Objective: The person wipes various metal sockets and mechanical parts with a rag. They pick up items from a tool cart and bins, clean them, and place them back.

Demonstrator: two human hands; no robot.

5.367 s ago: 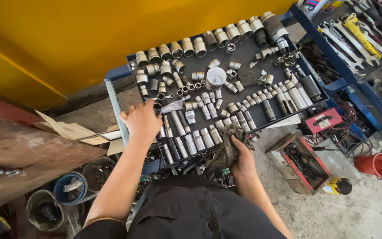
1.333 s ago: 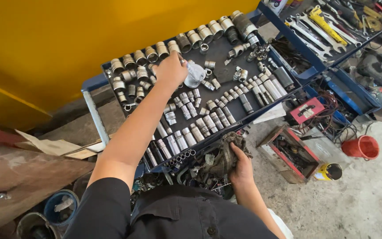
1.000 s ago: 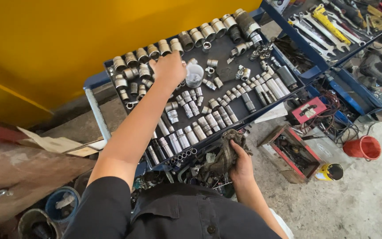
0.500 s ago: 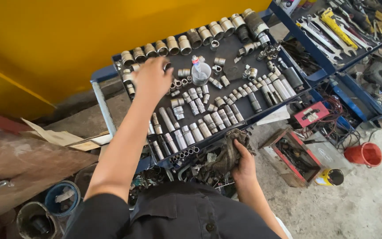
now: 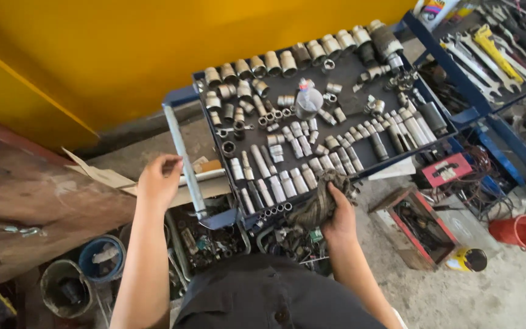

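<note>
A dark tray (image 5: 360, 155) on a blue cart holds several rows of metal sockets (image 5: 287, 183). A small clear bottle (image 5: 307, 100) stands upright near the tray's middle. My left hand (image 5: 159, 180) hovers left of the cart's handle bar (image 5: 184, 161), fingers loosely curled, holding nothing that I can see. My right hand (image 5: 339, 216) grips a dirty grey rag (image 5: 321, 201) at the tray's near edge.
A second blue cart (image 5: 488, 73) with wrenches stands at the right. On the floor are a red box of parts (image 5: 418, 228), an orange cup (image 5: 522, 230), a yellow can (image 5: 467, 260) and buckets (image 5: 101, 262). A yellow wall (image 5: 123, 55) rises behind.
My left hand has pulled back from the sockets and the bottle at the tray's far side to the left of the cart. My right hand keeps its hold on the rag.
</note>
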